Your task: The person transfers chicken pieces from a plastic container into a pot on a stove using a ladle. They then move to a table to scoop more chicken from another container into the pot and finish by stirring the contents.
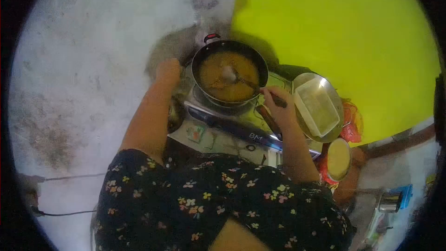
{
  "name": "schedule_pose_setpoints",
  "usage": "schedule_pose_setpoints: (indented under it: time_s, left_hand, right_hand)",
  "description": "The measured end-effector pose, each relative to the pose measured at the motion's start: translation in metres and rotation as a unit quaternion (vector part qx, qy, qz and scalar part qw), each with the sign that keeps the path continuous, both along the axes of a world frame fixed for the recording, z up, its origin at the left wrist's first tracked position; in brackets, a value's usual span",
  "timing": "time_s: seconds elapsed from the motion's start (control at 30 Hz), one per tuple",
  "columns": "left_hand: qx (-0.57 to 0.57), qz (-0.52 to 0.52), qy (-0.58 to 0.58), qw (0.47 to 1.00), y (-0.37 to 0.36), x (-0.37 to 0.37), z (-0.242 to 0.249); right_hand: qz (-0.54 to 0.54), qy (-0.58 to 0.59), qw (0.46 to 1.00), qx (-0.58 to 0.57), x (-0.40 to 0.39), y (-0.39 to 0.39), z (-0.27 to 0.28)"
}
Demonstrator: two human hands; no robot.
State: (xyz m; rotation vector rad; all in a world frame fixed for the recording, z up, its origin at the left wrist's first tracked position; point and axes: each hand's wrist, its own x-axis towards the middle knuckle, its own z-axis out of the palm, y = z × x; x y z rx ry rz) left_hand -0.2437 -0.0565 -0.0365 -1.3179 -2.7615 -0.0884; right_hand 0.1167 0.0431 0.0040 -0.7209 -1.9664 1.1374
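A deep dark wok (197, 82) sits on the gas stove (218, 120), filled with an orange-brown food (218, 65). My right hand (280, 103) is closed round the dark handle of a spatula (248, 83) at the wok's right rim. The spatula's far end dips into the food, near a whitish blurred patch. Below my right hand, the wok's long brown handle (268, 118) points toward me. My left hand (168, 69) is curled closed just left of the wok; its fingertips are hidden, and I cannot tell what it grips.
Right of the stove, a pale rectangular container (317, 107) rests in a round metal dish (335, 100). Beside them are a red plastic bag (353, 128) and a round tub (339, 159) with yellowish contents. A metal cup (390, 201) stands lower right. Walls close in behind the stove.
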Motion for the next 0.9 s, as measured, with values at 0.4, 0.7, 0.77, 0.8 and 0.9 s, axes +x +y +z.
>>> schedule_pose_setpoints:
  time_s: [0.4, 0.7, 0.77, 0.8, 0.9]
  left_hand:
    - [0.026, -0.017, 0.008, 0.999, -0.007, 0.004, -0.006]
    - [-0.008, -0.038, 0.016, 0.999, -0.003, -0.001, -0.005]
    - [-0.017, -0.032, 0.011, 0.999, -0.002, -0.002, -0.006]
    - [-0.024, -0.023, 0.013, 0.999, -0.004, 0.005, 0.001]
    - [-0.013, -0.01, 0.028, 0.999, -0.002, 0.008, 0.002]
  right_hand:
    - [-0.059, 0.095, 0.965, -0.236, 0.0, 0.011, -0.02]
    - [-0.025, 0.083, 0.983, -0.16, 0.003, -0.002, -0.01]
    - [-0.01, 0.087, 0.984, -0.157, 0.0, -0.007, -0.008]
    - [-0.001, 0.089, 0.984, -0.153, -0.002, -0.01, -0.005]
    - [0.017, 0.089, 0.99, -0.11, -0.009, -0.019, -0.001]
